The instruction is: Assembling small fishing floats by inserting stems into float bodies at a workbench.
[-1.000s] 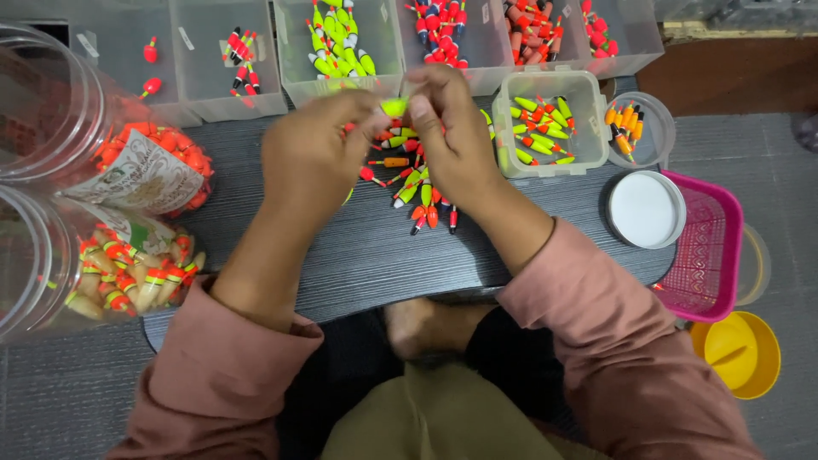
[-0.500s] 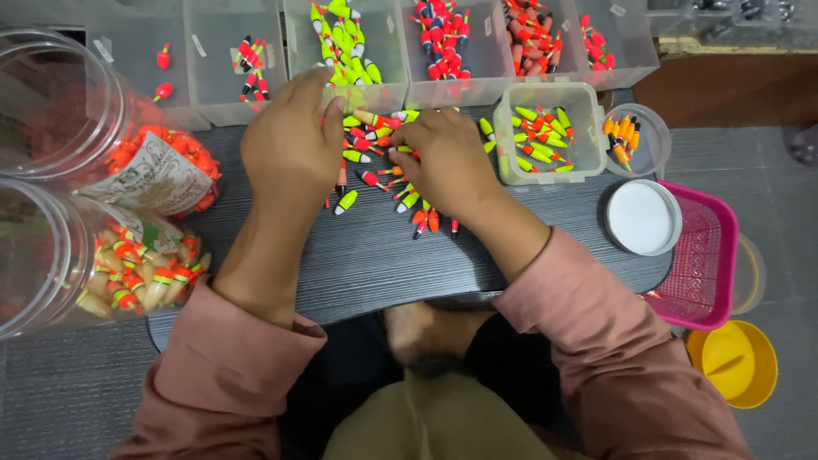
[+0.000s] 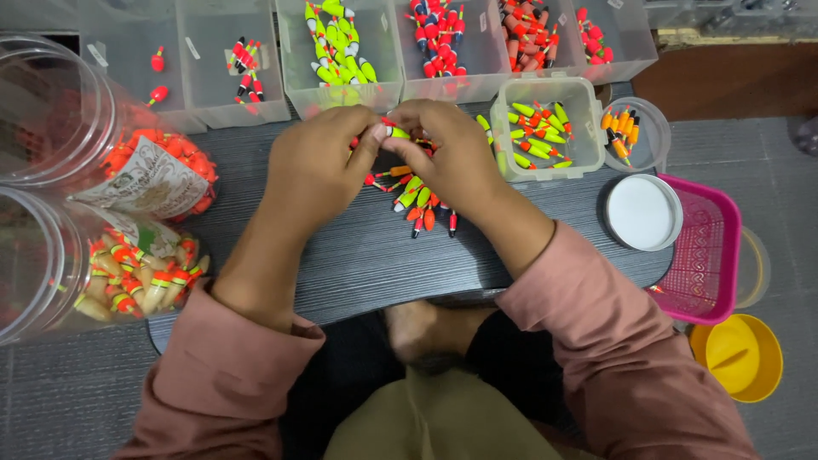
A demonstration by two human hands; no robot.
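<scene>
Both hands meet over the far middle of the dark desk (image 3: 358,255), fingertips pressed together on one small fishing float (image 3: 394,131), yellow-green with a red tip. The left hand (image 3: 317,166) pinches it from 9 o'clock with thumb and forefinger; the right hand (image 3: 456,153) closes on it from 3 o'clock, its other fingers curled in.

Just under the hands, toward 6 o'clock, a loose pile of floats (image 3: 417,200) lies on the desk, red, orange and yellow-green, partly hidden by the right hand.

At 3 o'clock of the grip stands a small clear tub (image 3: 545,166) with yellow-green and red floats inside, and beyond it a round clear cup (image 3: 652,149) holding a few orange ones. Toward 4 o'clock a white round lid (image 3: 641,211) lies at the desk's edge, touching a pink basket (image 3: 703,255); a yellow bowl (image 3: 737,358) sits lower, off the desk.

At 12 o'clock a row of clear bins (image 3: 204,94) runs along the far edge, with floats sorted by colour.

At 9 o'clock two big clear jars (image 3: 51,119) lie on their sides, floats spilling toward their mouths.
</scene>
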